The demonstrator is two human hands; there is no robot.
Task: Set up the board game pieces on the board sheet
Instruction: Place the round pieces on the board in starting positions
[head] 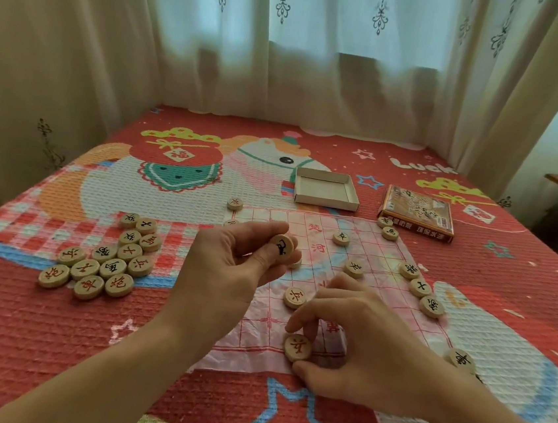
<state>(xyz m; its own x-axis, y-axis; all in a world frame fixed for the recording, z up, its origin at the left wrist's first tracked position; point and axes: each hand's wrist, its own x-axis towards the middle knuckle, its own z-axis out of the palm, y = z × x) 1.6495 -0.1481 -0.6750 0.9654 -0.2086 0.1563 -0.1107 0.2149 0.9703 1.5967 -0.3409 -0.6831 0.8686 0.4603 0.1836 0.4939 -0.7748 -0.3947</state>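
The left hand (230, 268) has its thumb and curled fingers clamped on a wooden disc with a black character (282, 244), held in the air over the far-left part of the board sheet (373, 252). Nearer me, the right hand (359, 354) pinches a red-marked disc (297, 347) between thumb and forefinger, and that piece sits right at the sheet's near edge.

Just beyond it a second red piece (293, 297) lies flat on the grid. Two more discs (354, 268) rest further up the middle of the sheet. A row of three pieces (420, 287) runs along the sheet's right border, and a pair (387, 228) sits by its far right corner.

Off to the left, well apart from the sheet, a heap of discs (104, 258) lies on the red patterned bed cover (50, 342). Past the sheet are an open cardboard tray (325, 200) and, to its right, the printed box lid (417, 212). Pale curtains (287, 57) hang behind.
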